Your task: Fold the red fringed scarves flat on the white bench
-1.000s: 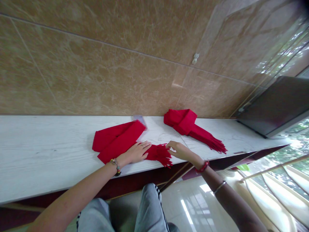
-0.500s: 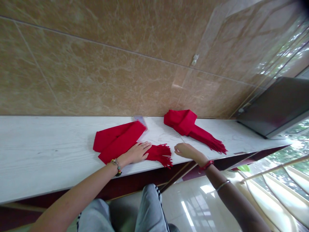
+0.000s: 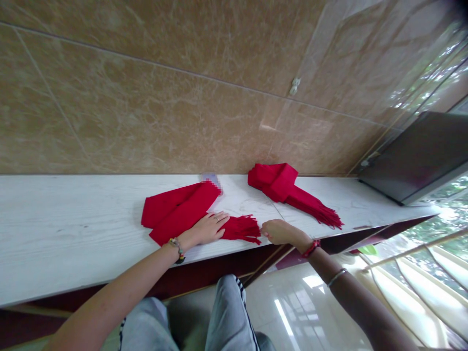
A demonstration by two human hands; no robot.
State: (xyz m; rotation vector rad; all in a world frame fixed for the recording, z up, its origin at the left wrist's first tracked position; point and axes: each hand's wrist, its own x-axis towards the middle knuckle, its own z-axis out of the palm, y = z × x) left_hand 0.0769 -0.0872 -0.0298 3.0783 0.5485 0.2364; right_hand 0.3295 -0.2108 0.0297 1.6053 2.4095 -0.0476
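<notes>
A folded red scarf (image 3: pixel 183 209) lies on the white countertop, its fringe (image 3: pixel 246 228) pointing right. My left hand (image 3: pixel 209 228) rests flat on the scarf just short of the fringe, fingers spread, pressing it against the surface. At the fringe's tips, my right hand (image 3: pixel 278 231) is closed in a pinch on some strands; the fingertips themselves are partly hidden. Farther right, a second red scarf (image 3: pixel 280 183) lies folded over itself, its fringed tail slanting toward the counter's front edge. Neither hand touches that one.
The white countertop (image 3: pixel 73 229) runs along a brown marbled tile wall (image 3: pixel 164 117). A dark box-like panel (image 3: pixel 420 156) stands at the right end. Below the front edge are dark red cabinet fronts (image 3: pixel 219 270). A blurred, pixelated tag (image 3: pixel 212 180) sits behind the first scarf.
My right hand has moved slightly left and down to the fringe tips. The fringe strands, more splayed before, now lie straighter and closer together. My left hand stays in place.
</notes>
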